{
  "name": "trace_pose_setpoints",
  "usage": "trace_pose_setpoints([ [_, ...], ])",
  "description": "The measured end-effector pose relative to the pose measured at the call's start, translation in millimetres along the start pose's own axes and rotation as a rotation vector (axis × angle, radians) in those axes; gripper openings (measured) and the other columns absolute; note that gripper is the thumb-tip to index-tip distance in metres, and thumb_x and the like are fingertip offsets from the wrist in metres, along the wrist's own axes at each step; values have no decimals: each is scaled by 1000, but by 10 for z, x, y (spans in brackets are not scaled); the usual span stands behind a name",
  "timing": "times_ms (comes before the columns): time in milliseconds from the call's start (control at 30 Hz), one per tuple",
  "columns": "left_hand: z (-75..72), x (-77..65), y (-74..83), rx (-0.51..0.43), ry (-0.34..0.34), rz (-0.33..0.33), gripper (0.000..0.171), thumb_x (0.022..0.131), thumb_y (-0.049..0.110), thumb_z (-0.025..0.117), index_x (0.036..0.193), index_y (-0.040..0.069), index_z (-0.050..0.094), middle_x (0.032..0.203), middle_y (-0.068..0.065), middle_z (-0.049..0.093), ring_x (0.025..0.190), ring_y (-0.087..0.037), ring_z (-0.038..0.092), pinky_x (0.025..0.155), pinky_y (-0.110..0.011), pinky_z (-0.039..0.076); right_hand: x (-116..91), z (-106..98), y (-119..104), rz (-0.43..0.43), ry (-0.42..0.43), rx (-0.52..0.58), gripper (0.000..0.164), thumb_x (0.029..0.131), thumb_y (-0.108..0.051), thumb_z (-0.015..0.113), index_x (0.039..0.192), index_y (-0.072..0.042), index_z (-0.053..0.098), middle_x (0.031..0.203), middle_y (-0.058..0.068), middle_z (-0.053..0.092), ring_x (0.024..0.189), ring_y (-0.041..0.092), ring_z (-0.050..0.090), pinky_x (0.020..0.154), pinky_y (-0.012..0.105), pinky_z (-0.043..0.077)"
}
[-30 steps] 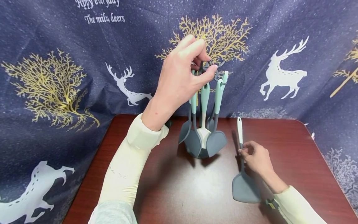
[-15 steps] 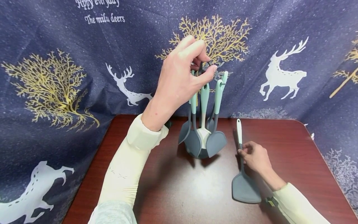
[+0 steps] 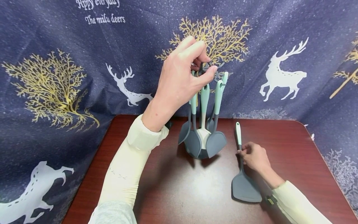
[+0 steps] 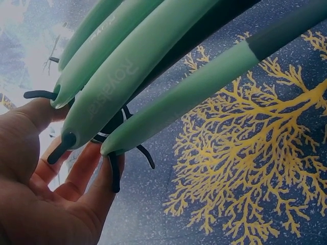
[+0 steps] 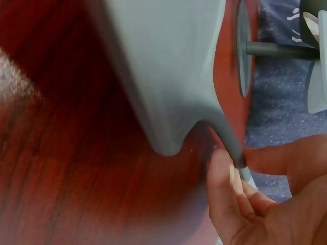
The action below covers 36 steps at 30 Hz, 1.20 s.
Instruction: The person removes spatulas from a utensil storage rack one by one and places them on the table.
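With the left hand [image 3: 181, 77] gripping the rack [image 3: 208, 70] top to steady it, the right hand [image 3: 253, 157], pinching the spatula [image 3: 242, 174] handle on the bench [image 3: 173, 189], should probably lift smoothly toward a free hook.

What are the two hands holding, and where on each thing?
The right hand pinches the spatula at its handle's grey shaft. The left hand grips the utensil rack at its hooked top.

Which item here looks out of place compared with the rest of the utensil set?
One spatula lies flat on the table, pinched at its handle by the right hand, while the other utensils hang from the rack, whose top the left hand grips.
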<state>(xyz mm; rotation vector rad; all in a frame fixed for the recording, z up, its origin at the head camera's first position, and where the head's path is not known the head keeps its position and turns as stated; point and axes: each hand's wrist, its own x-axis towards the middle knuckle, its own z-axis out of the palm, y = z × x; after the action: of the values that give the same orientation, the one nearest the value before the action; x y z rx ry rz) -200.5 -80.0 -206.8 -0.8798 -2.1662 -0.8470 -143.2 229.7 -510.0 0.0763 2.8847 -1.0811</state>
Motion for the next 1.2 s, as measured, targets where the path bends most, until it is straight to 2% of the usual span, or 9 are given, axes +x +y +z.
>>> trace_pose_setpoints([
  [333,4,-4,4,-7,-1,0,23,94,23,76,89,8,60,93,-4,51,80,-10,53,76,-24,45,23,37,47,6,-12,-8,21,95,-18,76,101,1,68,76,5,75,55,13,68,52,31,53],
  [600,1,-1,4,-9,0,-2,22,94,22,77,88,8,60,93,-4,52,80,-10,53,77,-24,46,41,30,25,21,-29,-4,20,95,-18,74,100,2,69,77,7,75,55,13,69,53,31,54],
  [800,1,5,7,-11,-3,0,22,94,22,76,88,8,60,93,-4,52,80,-10,53,77,-24,46,59,13,22,2,-27,-42,19,93,-16,72,98,2,69,78,8,75,55,13,66,56,33,53],
  [1200,-4,0,7,-2,-6,-6,22,94,23,77,88,10,60,93,-3,52,81,-9,54,77,-23,46,83,36,53,6,-20,-49,18,91,-15,72,97,2,69,76,7,74,56,13,66,53,31,52],
])
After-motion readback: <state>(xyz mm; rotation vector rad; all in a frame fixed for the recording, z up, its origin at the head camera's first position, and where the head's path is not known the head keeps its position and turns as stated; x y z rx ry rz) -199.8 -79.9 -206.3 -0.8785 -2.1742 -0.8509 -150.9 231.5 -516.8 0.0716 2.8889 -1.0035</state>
